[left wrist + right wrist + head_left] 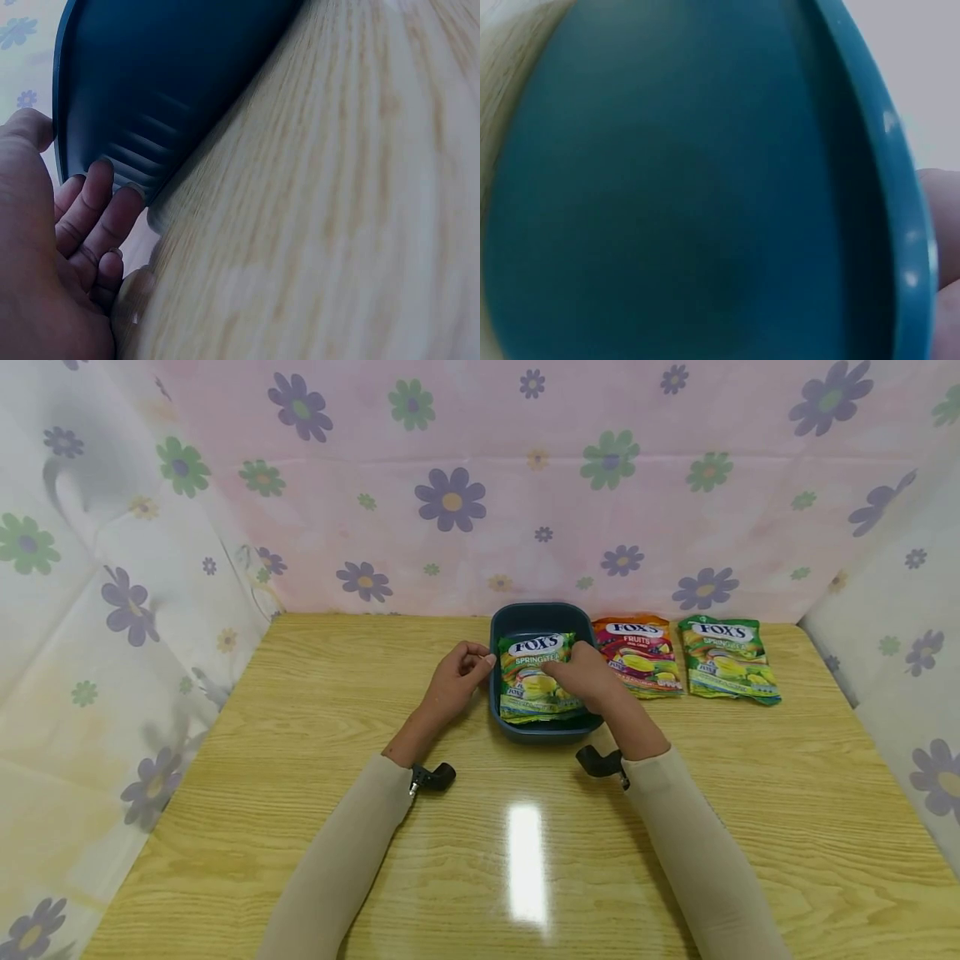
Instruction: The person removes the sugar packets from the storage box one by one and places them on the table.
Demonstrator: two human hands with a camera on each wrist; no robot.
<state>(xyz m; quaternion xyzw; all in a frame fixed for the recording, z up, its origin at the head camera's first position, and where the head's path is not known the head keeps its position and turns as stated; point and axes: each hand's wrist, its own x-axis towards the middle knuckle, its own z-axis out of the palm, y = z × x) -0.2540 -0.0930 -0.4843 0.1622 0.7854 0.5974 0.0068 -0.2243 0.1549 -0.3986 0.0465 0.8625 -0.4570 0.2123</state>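
A dark teal plastic container (543,737) stands on the table with a green Fox's Spring Tea candy bag (528,685) lying in it. My right hand (588,672) reaches over the container's right rim and grips the bag's upper right part, the thumb on its printed front; the other fingers are mostly hidden. At the left rim is my left hand (456,681), its thumb tip at the edge. In the left wrist view, its loosely bent fingers (96,202) rest near the ribbed outer wall. The container's outer side (667,187) fills most of the right wrist view.
Right of the container lies a red-orange Fox's Fruits candy bag (641,660), close beside its wall. Farther right is another green Spring Tea bag (727,662). A flowered cloth (487,552) hangs behind the wood-grain table (480,877) and at both sides.
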